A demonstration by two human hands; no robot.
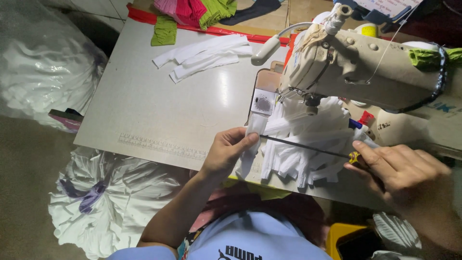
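Observation:
My left hand (227, 150) pinches a white fabric strip (254, 126) at the near edge of the sewing table (159, 101). My right hand (402, 168) grips the handle of a long thin black tool (308, 146) whose tip reaches the strip by my left fingers. The tool lies across a pile of white fabric strips (308, 139) under the head of a beige sewing machine (356, 67).
More white strips (204, 55) lie at the table's far side, beside green cloth (165, 30) and red and green garments (195, 9). Bags of white fabric sit at the left (43, 62) and below the table (110, 197). A lamp (264, 50) hangs over the table.

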